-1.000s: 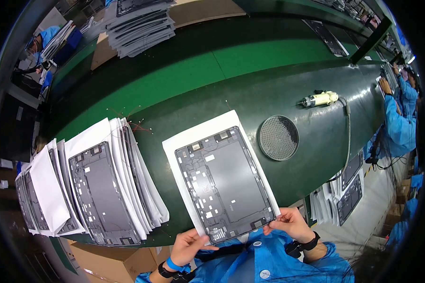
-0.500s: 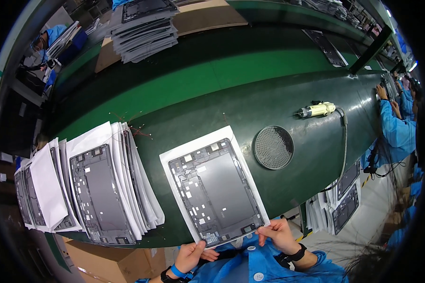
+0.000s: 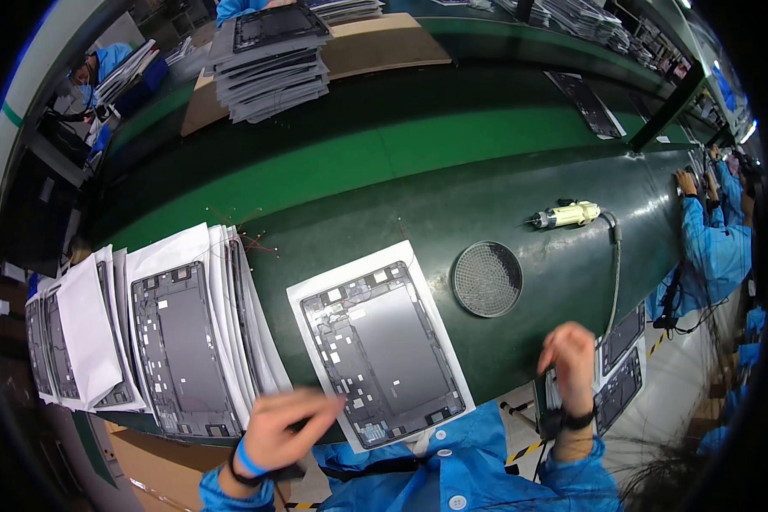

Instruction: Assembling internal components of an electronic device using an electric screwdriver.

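A grey tablet housing [image 3: 397,346] with small white stickers lies on a white sheet [image 3: 440,341] at the bench's near edge, directly before me. My left hand [image 3: 288,427], a blue band at its wrist, hovers by the housing's lower left corner. Its fingers stretch to the right, a little blurred, with nothing seen in them. Raised past the bench edge on the right, my right hand [image 3: 569,363] has loosely bent fingers and shows nothing held. It is apart from the housing.
At left stand housings [image 3: 183,350] interleaved with white sheets [image 3: 171,256]. A round mesh dish [image 3: 487,279] and a pale yellow electric screwdriver [image 3: 570,214], its cable trailing, lie to the right. Behind is a tall stack [image 3: 273,81]. Co-workers' blue sleeves [image 3: 704,235] show far right.
Both hands have let go of the housing's near edge. My left hand has moved left and up, my right hand right and up. The housing stays on the bench.
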A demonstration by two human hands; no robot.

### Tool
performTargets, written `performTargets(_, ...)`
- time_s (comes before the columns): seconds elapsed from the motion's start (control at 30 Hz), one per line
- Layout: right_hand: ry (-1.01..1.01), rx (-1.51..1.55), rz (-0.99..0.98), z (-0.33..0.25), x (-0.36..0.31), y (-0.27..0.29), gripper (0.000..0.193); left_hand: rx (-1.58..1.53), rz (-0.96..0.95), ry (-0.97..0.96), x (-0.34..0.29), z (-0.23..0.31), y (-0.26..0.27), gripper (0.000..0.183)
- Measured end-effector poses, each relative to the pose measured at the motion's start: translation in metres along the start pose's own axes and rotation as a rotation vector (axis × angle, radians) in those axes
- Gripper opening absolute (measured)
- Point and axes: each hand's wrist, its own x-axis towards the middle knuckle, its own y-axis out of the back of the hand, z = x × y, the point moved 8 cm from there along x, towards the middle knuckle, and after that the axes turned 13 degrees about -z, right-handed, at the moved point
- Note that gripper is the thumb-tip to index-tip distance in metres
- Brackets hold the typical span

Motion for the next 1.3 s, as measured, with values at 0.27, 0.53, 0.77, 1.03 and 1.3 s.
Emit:
performTargets(0.27, 0.031, 0.211, 0.47, -0.013, 0.108, 0.126, 0.024, 0.891, 0.214, 0.123, 0.108, -0.021, -0.016, 0.052)
performTargets(0.53, 0.183, 0.658, 0.263, -0.013, 0.181, 0.19, 0.014, 0.78, 0.099, 0.07, 0.122, -0.027, -0.023, 0.048)
performTargets(0.77, 0.654, 0.06, 0.604, -0.096, 0.138, 0.183, 0.028, 0.803, 0.038, 0.073, 0.133, -0.021, -0.038, 0.048)
performTargets(1.03, 0.942, -0.257, 0.358, -0.16, 0.124, 0.082, 0.027, 0.805, 0.04, 0.08, 0.133, -0.019, -0.053, 0.05)
performTargets(1.3, 0.618, -0.067, 0.211, -0.09, 0.18, 0.081, 0.067, 0.772, 0.067, 0.073, 0.132, -0.023, -0.051, 0.053)
